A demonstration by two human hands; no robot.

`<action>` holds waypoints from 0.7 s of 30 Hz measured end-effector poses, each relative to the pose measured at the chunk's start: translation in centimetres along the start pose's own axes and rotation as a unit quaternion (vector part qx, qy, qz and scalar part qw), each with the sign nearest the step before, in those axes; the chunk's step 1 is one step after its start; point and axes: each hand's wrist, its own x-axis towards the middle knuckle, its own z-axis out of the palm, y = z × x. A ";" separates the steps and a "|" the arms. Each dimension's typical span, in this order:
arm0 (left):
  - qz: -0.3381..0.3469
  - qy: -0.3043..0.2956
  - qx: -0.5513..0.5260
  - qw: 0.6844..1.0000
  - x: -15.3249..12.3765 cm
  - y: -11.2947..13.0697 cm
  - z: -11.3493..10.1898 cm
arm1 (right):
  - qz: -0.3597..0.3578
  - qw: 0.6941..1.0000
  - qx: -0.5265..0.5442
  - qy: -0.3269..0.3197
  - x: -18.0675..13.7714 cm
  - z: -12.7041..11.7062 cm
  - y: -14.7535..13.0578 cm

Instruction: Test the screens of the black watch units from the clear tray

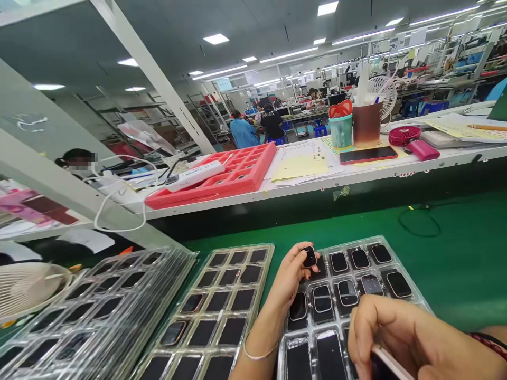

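your right hand (pixel 400 332) sits closest to the lens at the bottom edge, fingers curled and clenched around a thin pale-edged item (pixel 390 361) that is only partly in view; what it is cannot be told. beneath that hand lies a clear plastic tray (pixel 412 295) of pockets on the green bench mat (pixel 455 248), its far rows filled with small dark-faced watch bodies (pixel 348 292), its near pockets holding plain dark inserts. your left hand (pixel 291 277) reaches over the tray's far left corner, thumb and fingertips pinching a single small black watch body (pixel 309 257), lifted just above the pockets and tilted. a thin bracelet (pixel 259 355) circles your left wrist. just beside, to the left, a second tray (pixel 216 311) holds dark rectangular pieces, and further left stands a stack of empty-looking clear trays (pixel 95 311). on the white shelf behind lie a red tray (pixel 237 177), loose papers (pixel 301 163), a phone (pixel 368 154) and two cups (pixel 356 126). other workers (pixel 257 126) sit well apart in the background.
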 end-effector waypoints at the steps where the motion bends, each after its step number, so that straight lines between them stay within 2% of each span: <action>1: 0.000 -0.002 0.004 1.000 -0.1 0.0 0.0 | -0.007 1.000 0.002 -0.003 0.0 0.1 0.0; 4: 0.015 -0.008 0.014 1.000 -0.1 0.0 0.0 | -0.013 1.000 -0.005 -0.015 0.2 -0.1 0.1; 6: 0.030 -0.008 0.020 0.999 -0.2 -0.1 0.1 | -0.016 1.000 -0.022 -0.001 1.0 -1.2 0.0; 11: 0.069 0.000 0.031 0.997 -0.3 -0.4 0.3 | -0.063 0.979 -0.140 0.134 5.0 -7.8 0.5; 14: 0.080 0.004 0.050 0.996 -0.4 -0.3 0.3 | -0.046 0.954 -0.245 0.165 7.0 -10.9 1.3; 16: 0.081 -0.005 0.062 0.995 -0.5 -0.3 0.3 | -0.038 0.942 -0.297 0.154 7.5 -11.6 1.7; 21: 0.072 -0.038 0.074 0.994 -0.8 -0.2 0.4 | -0.024 0.925 -0.352 0.142 7.3 -11.3 2.2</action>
